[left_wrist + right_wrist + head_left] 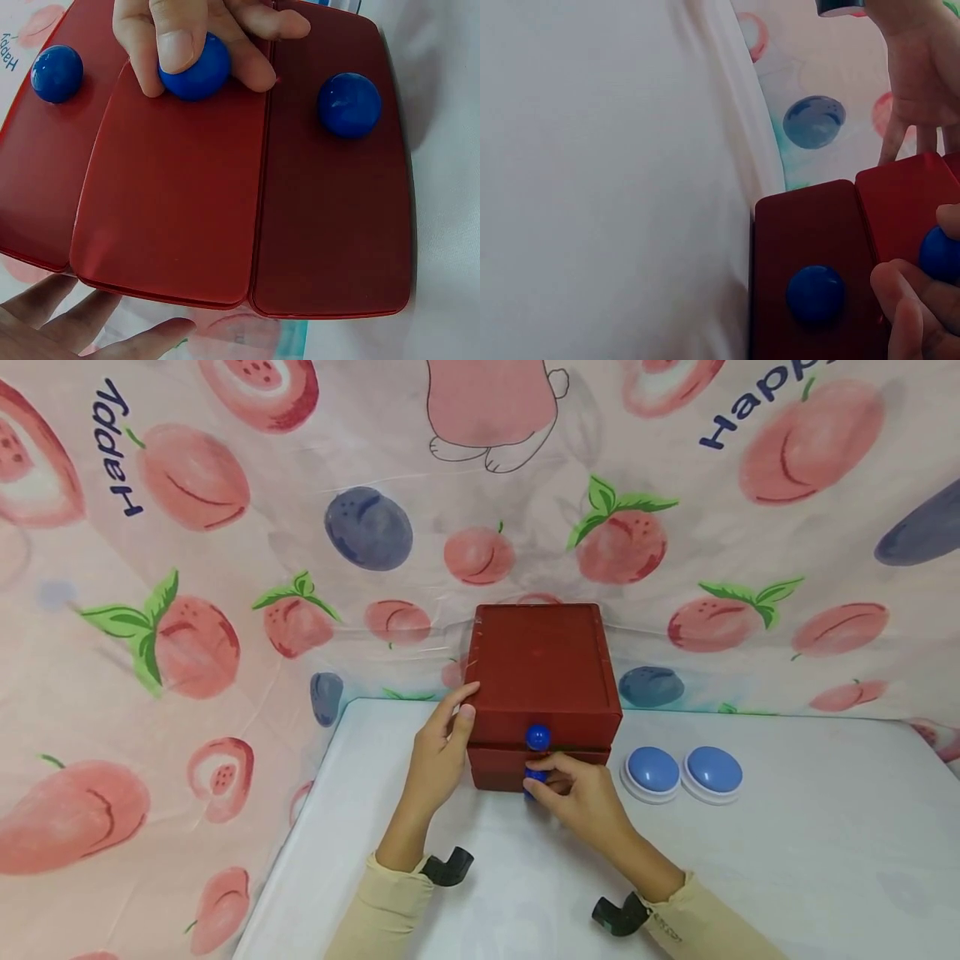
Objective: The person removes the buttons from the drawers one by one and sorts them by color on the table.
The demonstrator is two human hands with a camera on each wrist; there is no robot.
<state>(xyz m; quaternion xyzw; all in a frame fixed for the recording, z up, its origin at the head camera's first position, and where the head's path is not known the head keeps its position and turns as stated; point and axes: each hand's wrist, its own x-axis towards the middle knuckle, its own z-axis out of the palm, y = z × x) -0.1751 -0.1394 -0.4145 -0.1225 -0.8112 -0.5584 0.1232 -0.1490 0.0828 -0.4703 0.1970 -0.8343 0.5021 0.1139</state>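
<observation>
A dark red drawer box (538,664) stands against the printed backdrop, with three drawer fronts stacked on its near side. Each front carries a round blue knob, the top knob (537,737) showing clearly. My right hand (588,797) pinches the middle drawer knob (199,79) between thumb and fingers. The bottom knob (349,105) is free and mostly hidden by that hand in the head view. My left hand (441,756) rests along the box's left side with its fingers extended. In the left wrist view, the middle drawer front (176,187) looks brighter than the bottom front (334,217).
Two blue dome push buttons, a left one (652,770) and a right one (714,770), sit on white bases right of the box. The white table (817,827) meets a fruit-print backdrop (525,502) behind. Black wrist mounts (448,867) stick out from both cuffs.
</observation>
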